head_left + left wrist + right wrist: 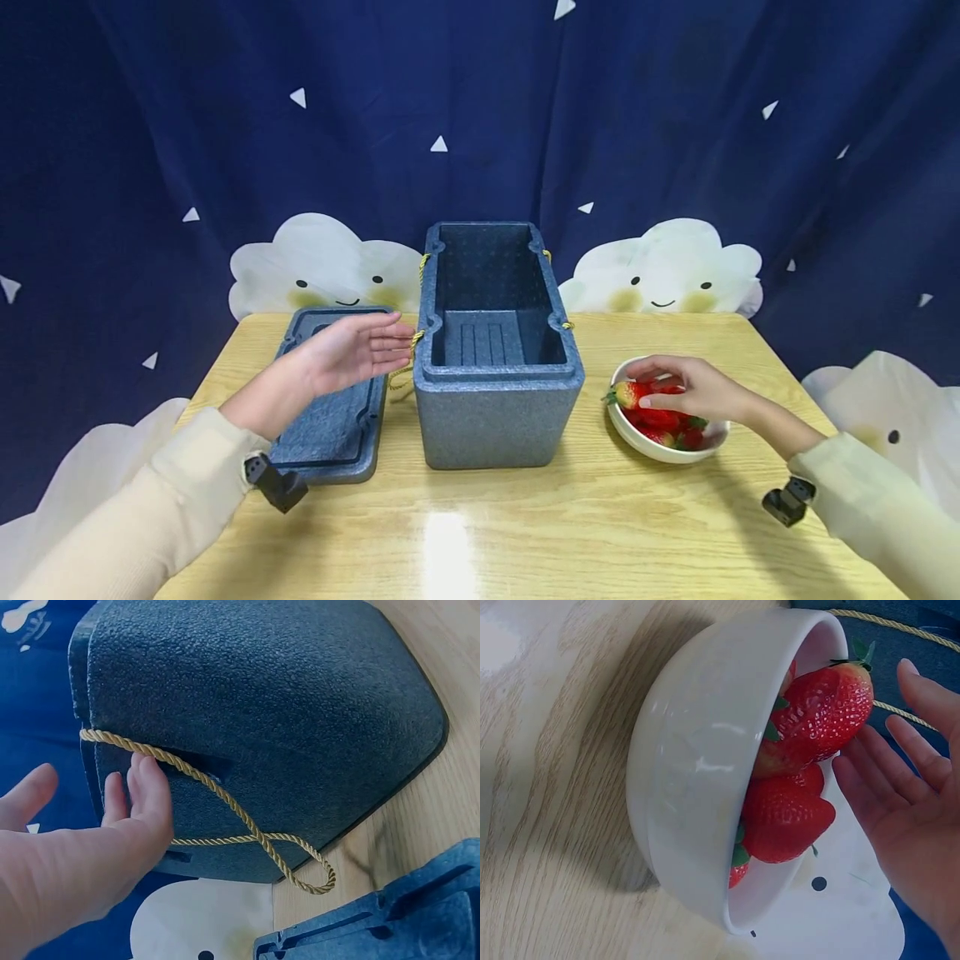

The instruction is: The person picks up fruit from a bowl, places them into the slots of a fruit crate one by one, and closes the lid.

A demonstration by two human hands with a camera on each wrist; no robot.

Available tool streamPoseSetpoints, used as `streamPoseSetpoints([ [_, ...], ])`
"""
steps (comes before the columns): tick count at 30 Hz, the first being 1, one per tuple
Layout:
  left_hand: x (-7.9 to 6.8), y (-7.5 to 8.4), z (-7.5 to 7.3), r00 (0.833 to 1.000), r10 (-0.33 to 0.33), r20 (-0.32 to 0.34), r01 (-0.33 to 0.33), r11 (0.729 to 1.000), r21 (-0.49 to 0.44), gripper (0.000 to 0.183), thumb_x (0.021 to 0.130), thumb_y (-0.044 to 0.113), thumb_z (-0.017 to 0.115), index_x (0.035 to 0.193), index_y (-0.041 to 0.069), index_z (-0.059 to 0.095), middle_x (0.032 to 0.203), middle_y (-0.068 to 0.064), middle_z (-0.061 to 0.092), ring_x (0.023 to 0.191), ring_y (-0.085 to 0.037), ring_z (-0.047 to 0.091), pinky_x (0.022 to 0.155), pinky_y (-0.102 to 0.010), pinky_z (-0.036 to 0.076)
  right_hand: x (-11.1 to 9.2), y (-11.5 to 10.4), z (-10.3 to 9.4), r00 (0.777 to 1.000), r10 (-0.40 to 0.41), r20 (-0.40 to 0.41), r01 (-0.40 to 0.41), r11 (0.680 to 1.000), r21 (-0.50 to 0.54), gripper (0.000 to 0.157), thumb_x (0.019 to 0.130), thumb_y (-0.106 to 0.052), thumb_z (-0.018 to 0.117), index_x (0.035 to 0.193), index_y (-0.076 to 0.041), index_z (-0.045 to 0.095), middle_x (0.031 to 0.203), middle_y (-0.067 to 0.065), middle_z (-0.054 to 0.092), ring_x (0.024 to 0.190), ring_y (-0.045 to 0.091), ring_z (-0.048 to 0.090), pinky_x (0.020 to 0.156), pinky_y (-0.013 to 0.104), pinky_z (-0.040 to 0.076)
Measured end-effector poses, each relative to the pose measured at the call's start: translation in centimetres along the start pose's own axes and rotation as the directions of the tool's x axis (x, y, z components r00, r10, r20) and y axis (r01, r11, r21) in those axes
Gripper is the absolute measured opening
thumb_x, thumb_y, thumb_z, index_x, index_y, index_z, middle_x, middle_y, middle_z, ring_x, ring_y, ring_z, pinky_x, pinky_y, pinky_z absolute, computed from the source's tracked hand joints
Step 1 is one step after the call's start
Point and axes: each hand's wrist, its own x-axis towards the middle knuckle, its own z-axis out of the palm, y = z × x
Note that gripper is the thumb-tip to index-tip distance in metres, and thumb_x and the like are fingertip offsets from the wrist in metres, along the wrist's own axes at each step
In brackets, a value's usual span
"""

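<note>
A dark blue foam box (491,427) stands uncovered on the table, its inside bare. Beside its left wall is my left hand (352,350), fingers extended and thumb apart. In the left wrist view those fingertips lie at the wall by the yellow rope (225,796), without curling round it; whether they touch cannot be told. My right hand (701,387) reaches over a white bowl (648,446) of several strawberries. In the right wrist view its fingers are loosely bent near the uppermost strawberry (825,705), with the thumb held away from the fruit.
The box's lid (322,442) lies flat on the wooden table (570,525), left of the box and under my left forearm. A dark blue curtain (487,100) with white clouds hangs behind. A rope loop trails between lid and box.
</note>
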Motion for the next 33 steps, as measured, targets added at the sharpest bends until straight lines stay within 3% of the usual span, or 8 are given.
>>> streamPoseSetpoints([
  [3,0.5,0.2,0.1,0.998,-0.058,-0.019,0.058,0.998,-0.013,0.059,0.104,0.029,0.037,0.149,-0.004,0.018,0.15,-0.018,0.027,0.134,-0.027,0.037,0.113,-0.028,0.041,0.2,0.3,0.0,1.0,-0.011,0.022,0.011,1.0,0.011,0.043,0.084,-0.014,0.074,0.121,0.003,0.059,0.114,0.017,0.068,0.102,0.008,0.066,0.086,0.018,0.057],
  [7,1.0,0.3,0.3,0.994,-0.111,-0.025,0.111,0.994,-0.017,0.06,0.104,0.025,0.035,0.151,-0.004,0.011,0.16,-0.02,0.011,0.148,-0.032,0.019,0.124,-0.037,0.023,0.3,0.7,0.2,0.999,-0.03,0.036,0.029,1.0,0.003,0.046,0.082,-0.013,0.076,0.121,0.003,0.059,0.114,0.017,0.068,0.103,0.006,0.066,0.087,0.018,0.057],
  [10,1.2,0.4,0.3,0.992,-0.123,-0.029,0.122,0.992,-0.02,0.058,0.104,0.024,0.035,0.15,-0.004,0.012,0.16,-0.021,0.008,0.149,-0.033,0.015,0.124,-0.038,0.022,0.3,0.8,0.5,0.999,-0.036,0.032,0.036,0.999,0.001,0.046,0.081,-0.014,0.077,0.121,0.002,0.06,0.113,0.016,0.069,0.102,0.004,0.065,0.087,0.019,0.057],
  [16,1.3,0.6,0.5,0.99,-0.129,-0.054,0.127,0.992,-0.024,0.03,0.103,0.024,0.038,0.127,0.005,0.038,0.157,-0.02,0.015,0.147,-0.03,0.02,0.123,-0.038,0.026,0.3,0.8,0.6,1.0,-0.017,0.012,0.017,1.0,-0.002,0.044,0.079,-0.014,0.078,0.118,0.0,0.062,0.111,0.014,0.07,0.101,0.004,0.065,0.087,0.017,0.056],
  [18,1.2,0.7,0.6,0.99,-0.128,-0.055,0.127,0.992,-0.023,0.026,0.103,0.023,0.039,0.122,0.006,0.04,0.157,-0.02,0.015,0.147,-0.03,0.02,0.123,-0.038,0.026,0.4,0.9,0.6,1.0,-0.007,0.009,0.007,1.0,-0.009,0.044,0.079,-0.013,0.078,0.118,-0.001,0.063,0.111,0.013,0.07,0.101,0.004,0.065,0.087,0.016,0.056],
  [24,1.1,0.8,0.7,0.989,-0.134,-0.056,0.134,0.991,-0.016,0.035,0.103,0.022,0.04,0.132,0.003,0.035,0.159,-0.02,0.013,0.148,-0.03,0.018,0.124,-0.036,0.024,0.5,0.9,0.6,1.0,0.008,-0.002,-0.008,1.0,-0.02,0.042,0.077,-0.01,0.079,0.116,-0.003,0.065,0.109,0.012,0.07,0.099,0.002,0.064,0.085,0.018,0.057],
  [28,0.8,1.0,0.9,0.989,-0.139,-0.057,0.138,0.99,-0.017,0.029,0.102,0.022,0.041,0.126,0.005,0.04,0.159,-0.02,0.012,0.148,-0.029,0.018,0.124,-0.036,0.024,0.6,0.9,0.8,1.0,0.012,-0.017,-0.013,0.999,-0.036,0.04,0.076,-0.009,0.08,0.113,-0.005,0.066,0.108,0.011,0.071,0.098,0.004,0.065,0.086,0.017,0.057],
  [33,0.7,1.2,1.1,0.987,-0.141,-0.082,0.141,0.99,0.004,0.018,0.102,0.021,0.042,0.114,0.008,0.046,0.146,-0.016,0.032,0.137,-0.024,0.035,0.122,-0.033,0.029,0.8,0.7,1.1,1.0,-0.001,-0.015,-0.001,0.994,-0.108,0.038,0.076,-0.01,0.081,0.111,-0.009,0.067,0.108,0.006,0.071,0.1,0.012,0.065,0.089,0.015,0.054],
])
